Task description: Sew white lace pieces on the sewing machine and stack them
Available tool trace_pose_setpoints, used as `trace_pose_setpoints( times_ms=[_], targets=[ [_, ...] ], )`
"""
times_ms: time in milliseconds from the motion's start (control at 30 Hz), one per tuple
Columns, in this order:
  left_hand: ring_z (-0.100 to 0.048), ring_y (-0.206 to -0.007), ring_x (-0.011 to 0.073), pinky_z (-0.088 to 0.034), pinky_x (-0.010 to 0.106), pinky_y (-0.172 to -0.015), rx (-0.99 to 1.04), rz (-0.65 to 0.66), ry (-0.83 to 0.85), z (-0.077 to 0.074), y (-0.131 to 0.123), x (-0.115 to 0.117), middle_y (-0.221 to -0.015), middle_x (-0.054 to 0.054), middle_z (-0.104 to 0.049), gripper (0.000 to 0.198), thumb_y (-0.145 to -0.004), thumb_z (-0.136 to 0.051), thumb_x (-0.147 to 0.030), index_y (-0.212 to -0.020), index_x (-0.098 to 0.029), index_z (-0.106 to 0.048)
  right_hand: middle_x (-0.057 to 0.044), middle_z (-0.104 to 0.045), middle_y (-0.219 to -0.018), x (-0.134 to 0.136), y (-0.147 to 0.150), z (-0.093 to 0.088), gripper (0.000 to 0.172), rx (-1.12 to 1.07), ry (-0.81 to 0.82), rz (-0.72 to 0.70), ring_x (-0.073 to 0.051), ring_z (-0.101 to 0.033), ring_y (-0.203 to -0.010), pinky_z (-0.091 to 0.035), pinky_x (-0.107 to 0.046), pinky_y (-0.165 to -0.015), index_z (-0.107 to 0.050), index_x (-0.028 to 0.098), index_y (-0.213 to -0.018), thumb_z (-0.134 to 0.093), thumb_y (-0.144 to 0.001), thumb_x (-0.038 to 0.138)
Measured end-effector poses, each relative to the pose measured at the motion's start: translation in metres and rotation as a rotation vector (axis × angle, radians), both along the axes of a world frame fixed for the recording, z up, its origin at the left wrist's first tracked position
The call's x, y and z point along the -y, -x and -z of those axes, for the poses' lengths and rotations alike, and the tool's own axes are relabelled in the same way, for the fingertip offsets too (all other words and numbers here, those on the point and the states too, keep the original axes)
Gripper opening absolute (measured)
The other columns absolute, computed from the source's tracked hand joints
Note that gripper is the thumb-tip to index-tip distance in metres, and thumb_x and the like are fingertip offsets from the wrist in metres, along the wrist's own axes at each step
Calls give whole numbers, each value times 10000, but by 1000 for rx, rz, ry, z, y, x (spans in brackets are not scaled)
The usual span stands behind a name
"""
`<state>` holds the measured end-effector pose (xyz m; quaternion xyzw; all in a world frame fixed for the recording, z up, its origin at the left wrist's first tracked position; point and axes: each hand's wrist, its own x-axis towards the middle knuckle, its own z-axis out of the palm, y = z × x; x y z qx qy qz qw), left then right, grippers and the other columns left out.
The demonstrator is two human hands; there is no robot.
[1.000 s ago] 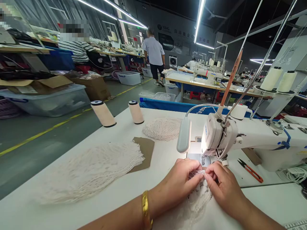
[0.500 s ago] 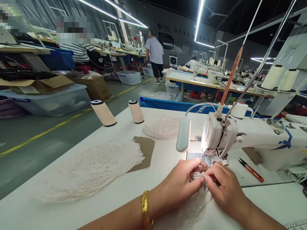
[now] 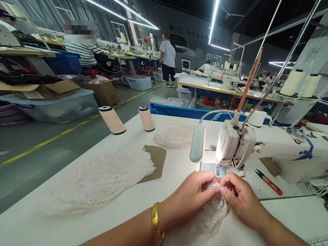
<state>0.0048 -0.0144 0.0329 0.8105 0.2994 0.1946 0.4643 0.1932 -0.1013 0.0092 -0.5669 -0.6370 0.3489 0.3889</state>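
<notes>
A piece of white lace (image 3: 214, 215) is pinched between both hands in front of the sewing machine (image 3: 230, 143), its lower part trailing on the table. My left hand (image 3: 193, 189), with a gold bangle (image 3: 155, 218) at the wrist, grips the lace from the left. From the right, my right hand (image 3: 239, 196) pinches the same gathered edge, the fingertips of both hands nearly touching. The needle area and presser foot (image 3: 218, 169) are just beyond the fingers. Part of the lace is hidden inside the hands.
A large lace pile (image 3: 102, 181) lies at left on brown card (image 3: 155, 162), with a smaller lace pile (image 3: 174, 136) behind. Two thread cones (image 3: 112, 120) stand at the table's far edge. Orange-handled thread snips (image 3: 269, 182) lie right of the hands. A lamp (image 3: 197, 143) hangs beside the machine head.
The hands have drawn slightly back from the needle, still holding the lace. My right hand has shifted a little to the right. In the background, a standing person has turned somewhat.
</notes>
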Motion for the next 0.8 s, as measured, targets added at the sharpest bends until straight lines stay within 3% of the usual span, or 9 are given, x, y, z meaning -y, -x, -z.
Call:
trace_pose_setpoints(
  times_ms=[167,333,467,567,800],
  targets=[
    [-463,-678,158,-357,287,-651,-27,-7,-180,6,0,1,-676,-17,-562,280,-906,-556,-352,-677,-195,-523,26,-565,-826,1,1,0,209,46,2,13,-171,-508,-769,-376,-276,-680,-597,241,-938,-632,-991,439],
    [-496,-670,161,-413,319,-743,-6,-14,-345,11,-1,7,-682,-10,-601,247,-910,-550,-289,-682,-199,-521,23,-558,-799,0,2,4,222,133,-97,-7,-171,-512,-757,-368,-284,-684,-565,239,-853,-520,-1040,348],
    [-627,-784,184,-457,295,-729,53,-21,-165,3,-1,9,-845,-1,-728,115,-900,-610,-307,-881,-213,-673,20,-578,-822,1,1,7,241,172,-145,18,-177,-519,-769,-356,-289,-688,-568,248,-878,-464,-1073,343],
    [-662,-861,189,-480,281,-754,96,24,10,-2,-1,8,-956,4,-769,174,-916,-601,-329,-967,-215,-723,18,-578,-827,1,1,7,255,156,-149,41,-182,-516,-774,-351,-292,-692,-561,251,-872,-452,-1080,349],
    [-453,-658,137,-335,264,-601,38,-60,101,2,-1,6,-670,-47,-543,320,-888,-619,-442,-694,-190,-576,25,-540,-827,0,-2,-4,279,-26,-9,-61,-175,-492,-777,-371,-281,-701,-565,245,-916,-520,-1063,478]
  ],
)
